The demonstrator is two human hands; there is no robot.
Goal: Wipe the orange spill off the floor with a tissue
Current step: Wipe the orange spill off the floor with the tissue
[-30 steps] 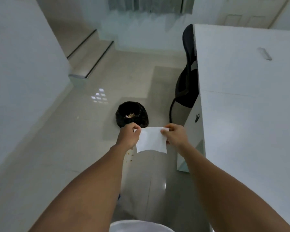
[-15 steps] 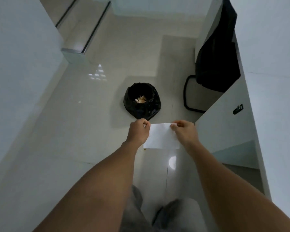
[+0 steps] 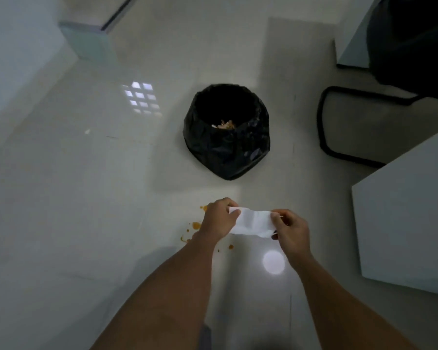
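Note:
A white tissue (image 3: 252, 222) is stretched between both my hands above the pale tiled floor. My left hand (image 3: 219, 218) pinches its left end and my right hand (image 3: 290, 229) pinches its right end. The tissue looks partly folded into a narrow band. The orange spill (image 3: 195, 225) lies on the floor as scattered drops and small blobs just left of and under my left hand. My left wrist and forearm hide part of it.
A bin lined with a black bag (image 3: 226, 131) stands on the floor beyond my hands, with scraps inside. A black chair (image 3: 400, 46) with a looped base is at the upper right. A white cabinet (image 3: 405, 218) fills the right. A step (image 3: 86, 31) is at the upper left.
My view has tilted down and moved closer to the floor. Both hands have lowered with the tissue, which is folded narrower, and the orange drops have come into sight.

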